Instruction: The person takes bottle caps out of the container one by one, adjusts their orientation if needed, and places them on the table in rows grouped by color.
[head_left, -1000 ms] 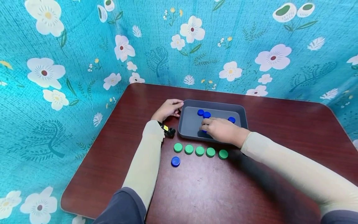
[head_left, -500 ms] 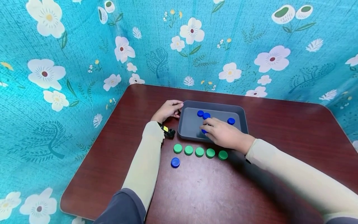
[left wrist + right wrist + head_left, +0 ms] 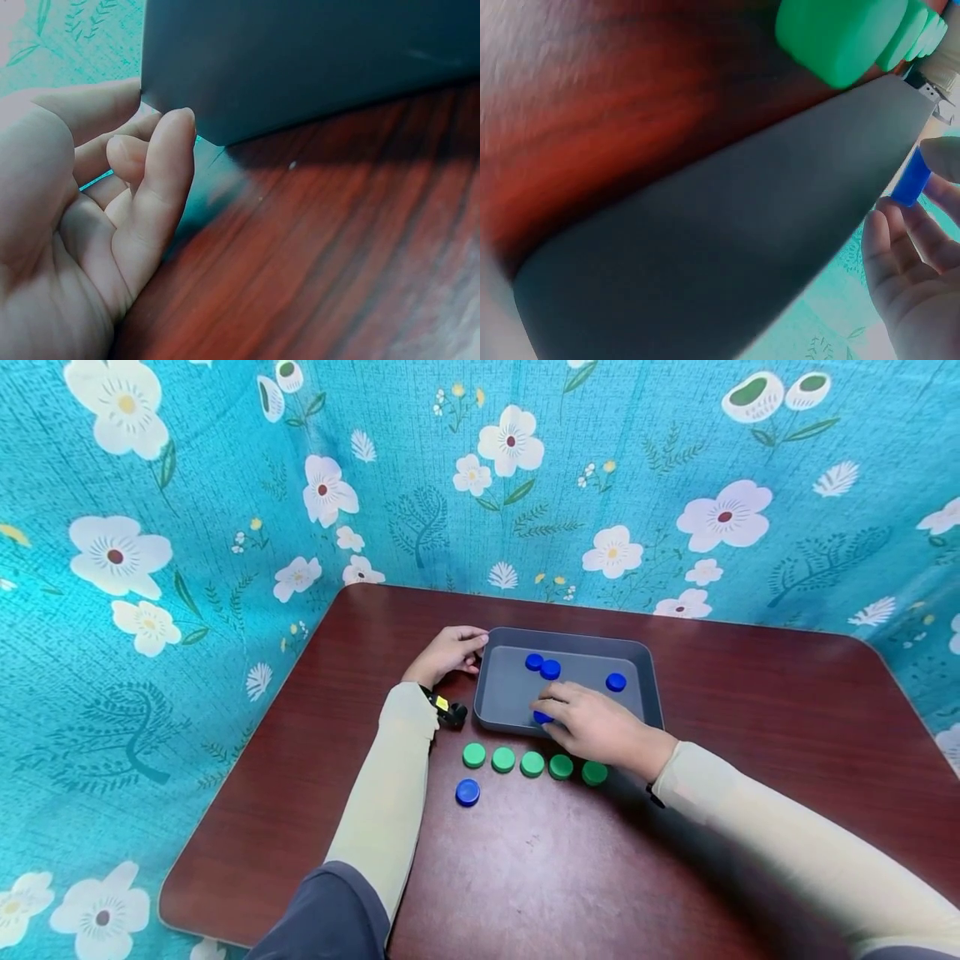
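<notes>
A dark grey tray (image 3: 495, 724) lies on the table with several blue bottle caps in it. Two of the caps (image 3: 550, 669) touch near the back left; a single cap (image 3: 616, 682) is at the right. My right hand (image 3: 600, 722) is over the tray's front part and pinches another blue bottle cap (image 3: 911, 178) between thumb and fingertips, standing on edge in the right wrist view. My left hand (image 3: 447, 653) holds the tray's back left corner, thumb and finger at its wall (image 3: 300, 67). Whether the held cap touches the tray floor cannot be told.
A row of several green bottle caps (image 3: 532, 764) lies on the dark red table (image 3: 510, 877) in front of the tray. One blue bottle cap (image 3: 467, 792) is below the row's left end. A flowered turquoise cloth (image 3: 420, 460) hangs along the back and left.
My right hand has come slightly toward me inside the tray, and the blue bottle cap in its fingers shows more. The left hand stays at the tray's corner.
</notes>
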A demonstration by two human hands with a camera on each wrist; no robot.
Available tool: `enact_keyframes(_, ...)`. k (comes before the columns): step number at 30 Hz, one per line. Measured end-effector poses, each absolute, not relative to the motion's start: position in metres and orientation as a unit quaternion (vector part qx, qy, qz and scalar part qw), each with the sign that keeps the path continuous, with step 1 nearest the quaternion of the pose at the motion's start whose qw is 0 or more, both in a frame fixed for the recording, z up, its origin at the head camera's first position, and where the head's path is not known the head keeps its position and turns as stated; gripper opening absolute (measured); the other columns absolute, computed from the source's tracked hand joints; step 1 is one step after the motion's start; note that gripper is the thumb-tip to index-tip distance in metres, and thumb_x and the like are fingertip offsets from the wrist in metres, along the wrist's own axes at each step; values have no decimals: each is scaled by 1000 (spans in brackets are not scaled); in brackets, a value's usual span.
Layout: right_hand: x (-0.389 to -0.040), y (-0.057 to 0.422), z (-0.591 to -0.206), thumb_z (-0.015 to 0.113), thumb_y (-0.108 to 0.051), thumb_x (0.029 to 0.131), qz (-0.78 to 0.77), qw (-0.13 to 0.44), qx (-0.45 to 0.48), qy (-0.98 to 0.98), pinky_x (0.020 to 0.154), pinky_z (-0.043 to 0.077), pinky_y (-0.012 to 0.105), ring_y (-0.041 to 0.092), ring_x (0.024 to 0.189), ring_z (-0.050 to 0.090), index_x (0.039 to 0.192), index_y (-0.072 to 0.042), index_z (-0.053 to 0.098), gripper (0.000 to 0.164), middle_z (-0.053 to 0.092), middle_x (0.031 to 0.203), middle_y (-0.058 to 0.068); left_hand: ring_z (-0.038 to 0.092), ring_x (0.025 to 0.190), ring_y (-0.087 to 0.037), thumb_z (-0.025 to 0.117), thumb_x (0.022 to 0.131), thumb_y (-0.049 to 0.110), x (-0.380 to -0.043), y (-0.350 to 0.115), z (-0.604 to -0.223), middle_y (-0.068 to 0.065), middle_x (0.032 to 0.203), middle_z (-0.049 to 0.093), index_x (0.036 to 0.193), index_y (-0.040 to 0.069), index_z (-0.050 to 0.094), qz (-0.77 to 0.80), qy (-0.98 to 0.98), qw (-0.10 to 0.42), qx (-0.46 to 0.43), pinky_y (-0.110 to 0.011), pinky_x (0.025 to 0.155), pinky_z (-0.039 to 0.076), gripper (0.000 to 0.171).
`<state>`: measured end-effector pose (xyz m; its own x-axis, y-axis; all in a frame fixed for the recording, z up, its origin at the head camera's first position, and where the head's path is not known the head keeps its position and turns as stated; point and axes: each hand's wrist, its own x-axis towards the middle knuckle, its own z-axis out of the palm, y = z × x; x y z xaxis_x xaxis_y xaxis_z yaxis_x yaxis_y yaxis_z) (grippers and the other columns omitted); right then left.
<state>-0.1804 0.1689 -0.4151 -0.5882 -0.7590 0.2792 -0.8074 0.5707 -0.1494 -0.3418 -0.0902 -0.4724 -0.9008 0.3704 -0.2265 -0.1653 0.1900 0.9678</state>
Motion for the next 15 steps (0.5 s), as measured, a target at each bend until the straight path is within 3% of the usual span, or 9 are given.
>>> enact_keyframes(15,-166,158,-418,76,-9,84,156,106,469,-863,83,53,34,18,98,59,113,-5,70,29,61,107,4,50,62,-17,60,99,26,-342,-91,-474,-16,96,62,127,10,63,641,734,213,72,-33,67,59,33)
